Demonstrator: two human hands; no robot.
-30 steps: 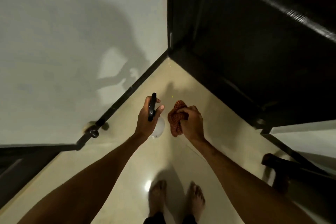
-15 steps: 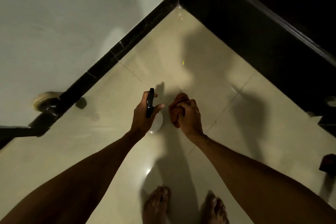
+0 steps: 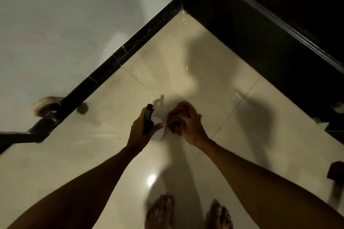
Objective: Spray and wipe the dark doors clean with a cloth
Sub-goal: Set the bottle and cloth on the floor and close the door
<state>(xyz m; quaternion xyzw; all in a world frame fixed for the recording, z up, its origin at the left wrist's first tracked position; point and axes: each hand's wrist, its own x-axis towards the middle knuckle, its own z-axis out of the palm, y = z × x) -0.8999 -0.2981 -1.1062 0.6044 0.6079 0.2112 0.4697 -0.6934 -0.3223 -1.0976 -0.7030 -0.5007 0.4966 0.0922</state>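
My left hand (image 3: 142, 132) grips a spray bottle (image 3: 156, 133) with a white body and a black trigger head, its nozzle pointing away from me. Close to its right, my right hand (image 3: 191, 131) holds a bunched orange-red cloth (image 3: 177, 117). Both are held above the cream floor tiles. The dark door (image 3: 270, 29) fills the upper right, its bottom edge meeting the floor in a diagonal line, well beyond both hands.
A white wall (image 3: 65, 24) with a black skirting strip (image 3: 119, 59) runs along the left. A round doorstop (image 3: 46, 108) sits at the skirting. My bare feet (image 3: 188, 212) stand below. A small dark object (image 3: 336, 172) lies at the right edge.
The view has tilted down from the door toward the floor. Both hands stay close together in the middle, still holding the bottle and the cloth.
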